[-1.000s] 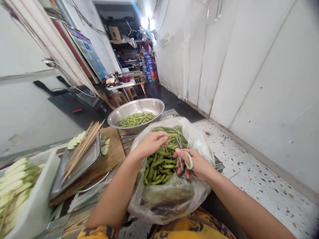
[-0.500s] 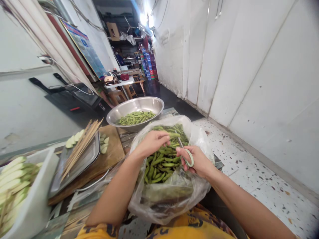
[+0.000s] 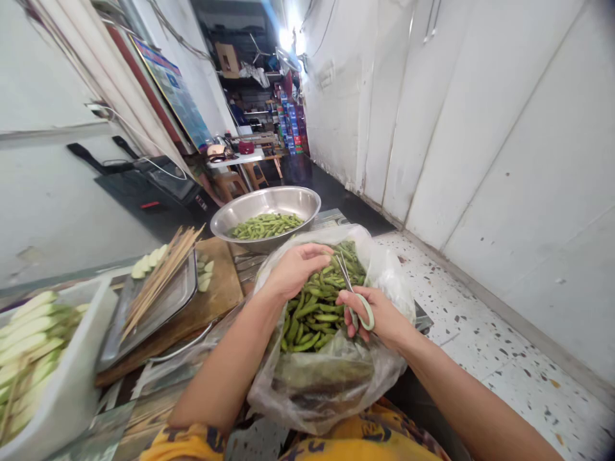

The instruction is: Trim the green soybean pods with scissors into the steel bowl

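Note:
A clear plastic bag full of green soybean pods stands open in front of me. Over the back of the bag, my left hand is closed in a pinch. A bit of green pod shows at its fingertips, mostly hidden by the fingers. My right hand grips scissors with pale green handles, fingers through the loops. The slim metal blades point up and away, slightly parted, close to the left fingertips.
Behind the bag stands a steel bowl holding more pods. To the left, wooden skewers lie across a metal tray on a wooden board. A white bin holds sliced pale vegetables. A white wall runs along the right.
The scissors have swung further upright and their blades have parted. My left hand has drawn slightly up and back, and the pod at its fingertips now shows less.

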### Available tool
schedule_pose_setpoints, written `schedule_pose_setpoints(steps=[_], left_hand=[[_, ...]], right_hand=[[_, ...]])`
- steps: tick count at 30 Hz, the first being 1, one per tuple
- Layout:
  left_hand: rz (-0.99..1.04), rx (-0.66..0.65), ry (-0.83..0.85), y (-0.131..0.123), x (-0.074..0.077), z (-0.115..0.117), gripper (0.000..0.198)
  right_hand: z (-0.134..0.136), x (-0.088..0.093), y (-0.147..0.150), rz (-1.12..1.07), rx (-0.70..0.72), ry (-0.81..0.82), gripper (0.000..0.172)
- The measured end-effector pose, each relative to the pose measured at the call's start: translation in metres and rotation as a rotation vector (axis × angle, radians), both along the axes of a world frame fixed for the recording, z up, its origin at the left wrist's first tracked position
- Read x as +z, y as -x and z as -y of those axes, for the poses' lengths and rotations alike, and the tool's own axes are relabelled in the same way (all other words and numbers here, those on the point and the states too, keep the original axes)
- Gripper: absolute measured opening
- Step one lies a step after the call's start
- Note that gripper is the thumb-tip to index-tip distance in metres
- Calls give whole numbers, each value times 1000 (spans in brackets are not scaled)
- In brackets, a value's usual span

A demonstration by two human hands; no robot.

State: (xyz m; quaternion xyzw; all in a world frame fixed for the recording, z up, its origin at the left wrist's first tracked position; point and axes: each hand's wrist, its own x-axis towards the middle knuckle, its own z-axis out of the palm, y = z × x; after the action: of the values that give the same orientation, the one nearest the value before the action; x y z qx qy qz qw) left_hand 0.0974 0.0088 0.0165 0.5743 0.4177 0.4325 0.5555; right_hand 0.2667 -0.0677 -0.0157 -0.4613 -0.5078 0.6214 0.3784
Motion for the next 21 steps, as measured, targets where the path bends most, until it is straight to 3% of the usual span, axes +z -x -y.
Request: schedule_pose_setpoints(steps=[4, 6, 10, 13, 21], left_hand=[[85, 14, 32, -3, -1, 0, 30], [113, 44, 3, -4, 0, 1, 30], [-56, 75, -126, -5, 4, 4, 36], [-191, 18, -139, -3, 6, 7, 37], [-268, -119, -89, 0, 2, 6, 25]], right_hand=[[2, -1, 0, 45, 87, -49, 40], [2, -1, 0, 39, 54, -52, 41], [0, 1, -1, 8, -22, -47, 43], [0, 2, -2, 27, 19, -29, 42], [2, 2, -3, 47, 50, -49, 38]])
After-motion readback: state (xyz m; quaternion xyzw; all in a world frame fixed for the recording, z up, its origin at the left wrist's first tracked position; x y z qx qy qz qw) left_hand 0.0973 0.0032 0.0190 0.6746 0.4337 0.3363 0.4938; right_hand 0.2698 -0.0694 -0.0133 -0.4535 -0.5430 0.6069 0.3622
